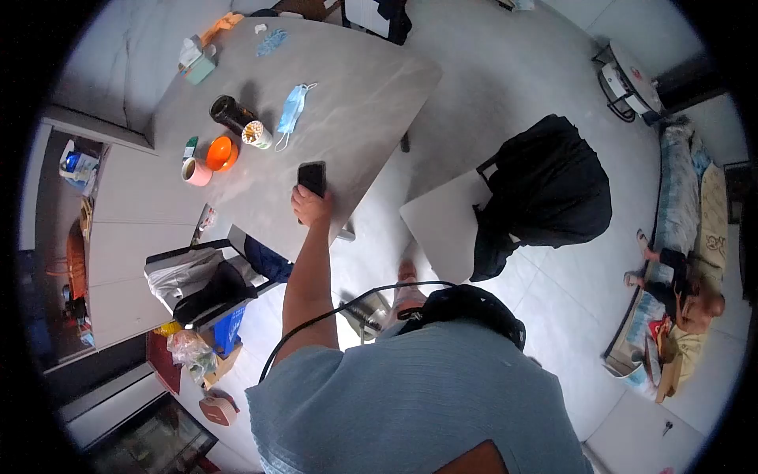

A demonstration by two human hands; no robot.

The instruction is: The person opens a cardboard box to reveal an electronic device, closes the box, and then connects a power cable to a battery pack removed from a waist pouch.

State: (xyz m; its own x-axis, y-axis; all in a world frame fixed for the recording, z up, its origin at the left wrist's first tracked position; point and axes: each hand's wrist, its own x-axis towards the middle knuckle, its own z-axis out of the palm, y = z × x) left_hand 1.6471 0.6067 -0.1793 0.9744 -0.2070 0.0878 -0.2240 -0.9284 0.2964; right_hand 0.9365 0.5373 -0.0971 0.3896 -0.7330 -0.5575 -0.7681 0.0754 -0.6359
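My left hand (311,206) reaches over the near part of the grey table, its fingers curled around the lower end of a black phone (312,178). The phone's dark face is turned up; I cannot tell whether it rests on the tabletop. Beyond it lies a blue face mask (292,109) with white ear loops. Left of the mask are a patterned cup (256,135) filled with small sticks, a dark bottle (230,113), an orange bowl (223,153) and a pink cup (197,172). My right hand is out of sight.
A chair (442,217) draped with a black garment (553,186) stands right of the table (371,79). Another clothes-covered chair (201,284) is at left. Bags (192,347) and a pink case (218,410) lie on the floor. Someone (687,304) sits on the sofa at right.
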